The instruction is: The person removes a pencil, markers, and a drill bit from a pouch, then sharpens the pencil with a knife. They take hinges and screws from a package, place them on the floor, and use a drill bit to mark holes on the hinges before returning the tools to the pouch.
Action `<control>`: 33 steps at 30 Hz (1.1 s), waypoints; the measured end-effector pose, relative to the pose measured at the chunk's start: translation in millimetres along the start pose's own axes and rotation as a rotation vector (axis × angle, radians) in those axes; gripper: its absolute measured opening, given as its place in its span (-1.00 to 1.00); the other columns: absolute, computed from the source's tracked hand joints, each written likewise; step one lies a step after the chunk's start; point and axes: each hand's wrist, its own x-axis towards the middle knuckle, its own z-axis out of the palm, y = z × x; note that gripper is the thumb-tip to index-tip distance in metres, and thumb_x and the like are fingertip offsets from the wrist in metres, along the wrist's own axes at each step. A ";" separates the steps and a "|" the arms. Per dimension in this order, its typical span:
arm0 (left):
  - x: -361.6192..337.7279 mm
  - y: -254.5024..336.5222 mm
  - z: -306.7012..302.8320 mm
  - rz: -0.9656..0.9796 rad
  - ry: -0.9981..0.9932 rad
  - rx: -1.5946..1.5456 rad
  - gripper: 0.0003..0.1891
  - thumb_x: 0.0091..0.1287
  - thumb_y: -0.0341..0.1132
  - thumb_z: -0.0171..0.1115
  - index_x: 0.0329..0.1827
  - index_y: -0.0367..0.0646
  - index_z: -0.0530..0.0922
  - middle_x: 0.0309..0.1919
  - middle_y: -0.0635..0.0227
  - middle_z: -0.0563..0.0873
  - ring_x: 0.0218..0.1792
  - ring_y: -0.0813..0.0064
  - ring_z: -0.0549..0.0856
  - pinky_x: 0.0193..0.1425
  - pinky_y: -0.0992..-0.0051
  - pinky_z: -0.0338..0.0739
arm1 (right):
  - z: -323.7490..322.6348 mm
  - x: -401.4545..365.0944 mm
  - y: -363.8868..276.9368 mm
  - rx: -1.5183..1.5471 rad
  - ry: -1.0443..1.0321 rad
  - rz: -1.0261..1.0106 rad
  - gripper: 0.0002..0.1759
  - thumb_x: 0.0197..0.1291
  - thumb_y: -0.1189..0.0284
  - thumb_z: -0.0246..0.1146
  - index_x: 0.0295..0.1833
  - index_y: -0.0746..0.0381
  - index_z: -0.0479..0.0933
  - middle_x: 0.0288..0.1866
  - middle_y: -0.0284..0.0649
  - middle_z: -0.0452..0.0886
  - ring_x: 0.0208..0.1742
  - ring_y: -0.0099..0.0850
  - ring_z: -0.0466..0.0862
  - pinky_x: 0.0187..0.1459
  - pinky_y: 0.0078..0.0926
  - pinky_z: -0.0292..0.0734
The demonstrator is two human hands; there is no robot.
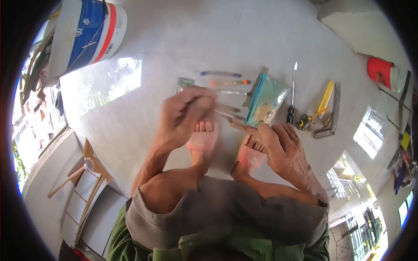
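My left hand (187,114) is raised over my left foot, its fingers curled together and smeared by motion; what they hold, if anything, is hidden. My right hand (285,150) is closed on a thin brown stick-like piece (239,125) that points up and left. Beyond the hands, a blue pen (220,74), an orange pen (230,82) and a silver pen (233,92) lie on the floor. A teal zip pouch (267,101) lies right of them, partly over a metal ruler piece (257,86).
A screwdriver (291,102), a yellow tape measure (306,122), a yellow strip (325,99) and a metal square (335,111) lie to the right. A large bucket (93,35) stands upper left, a red container (379,73) far right, a broom (90,162) lower left.
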 end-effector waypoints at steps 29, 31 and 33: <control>49.7 -64.9 70.9 -0.195 -0.397 -0.494 -0.85 0.55 -0.35 0.15 0.01 -0.22 0.61 -0.34 0.42 0.67 -0.28 0.62 0.64 -0.21 0.59 0.54 | 37.5 -42.3 16.1 0.176 0.185 0.518 -0.76 0.50 0.45 0.14 0.16 0.32 0.46 -0.21 -0.01 0.62 -0.26 -0.02 0.63 -0.21 -0.22 0.55; 60.7 -66.1 59.6 -0.215 -0.329 -0.577 -0.85 0.56 -0.34 0.15 -0.02 -0.21 0.61 -0.33 0.42 0.67 -0.28 0.61 0.66 -0.17 0.59 0.59 | 40.1 -42.2 21.5 0.262 0.160 0.611 -0.76 0.52 0.41 0.11 0.15 0.33 0.46 -0.32 -0.07 0.60 -0.36 -0.18 0.60 -0.27 -0.31 0.52; 69.4 -69.9 46.7 -0.177 -0.325 -0.620 -0.85 0.55 -0.33 0.16 -0.03 -0.21 0.61 -0.31 0.41 0.68 -0.27 0.61 0.67 -0.19 0.59 0.61 | 47.0 -43.9 28.3 0.378 0.154 0.644 -0.76 0.55 0.39 0.08 0.13 0.33 0.46 -0.38 -0.15 0.55 -0.41 -0.34 0.53 -0.31 -0.39 0.48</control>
